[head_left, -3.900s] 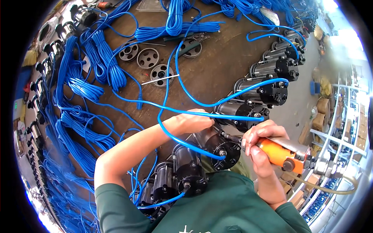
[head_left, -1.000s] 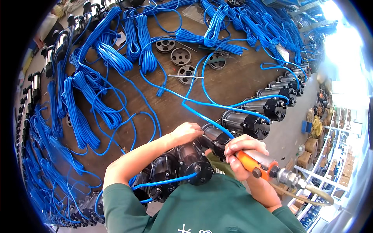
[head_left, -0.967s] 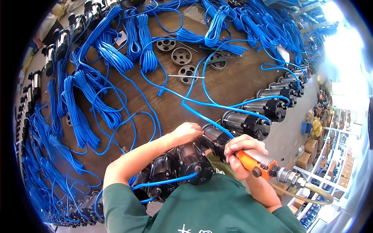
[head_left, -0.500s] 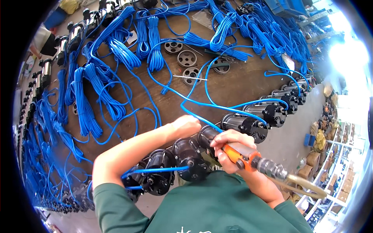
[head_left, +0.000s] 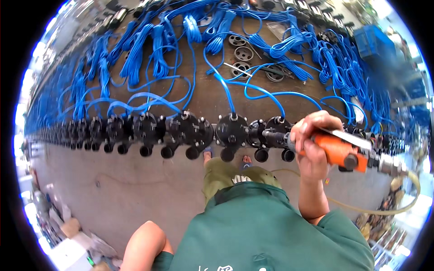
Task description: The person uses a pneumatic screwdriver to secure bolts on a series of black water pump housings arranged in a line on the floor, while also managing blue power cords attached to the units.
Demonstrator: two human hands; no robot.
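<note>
My right hand (head_left: 314,140) is wrapped round an orange air screwdriver (head_left: 337,151). The tool lies nearly level, its dark nose pointing left across the front of a black round-ended motor (head_left: 278,124); I cannot tell whether the tip touches it. From its rear fitting hangs a yellowish air hose (head_left: 415,187). Left of the nose is another black motor (head_left: 232,131), a blue cable (head_left: 227,92) running up from its top. Of my left arm only the bent elbow shows at the lower left; the hand is out of view.
The row of black motors (head_left: 185,128) lines the near edge of a brown table (head_left: 208,101). Coiled blue cables (head_left: 158,52) cover its far side, with several grey pulley wheels (head_left: 244,54) among them. A blue crate (head_left: 373,40) stands far right. Grey floor (head_left: 135,180) lies below.
My left hand has left the motors and gone out of view. My right hand has carried the screwdriver up and right, its nose now pointing left. The view has turned toward the motors' front.
</note>
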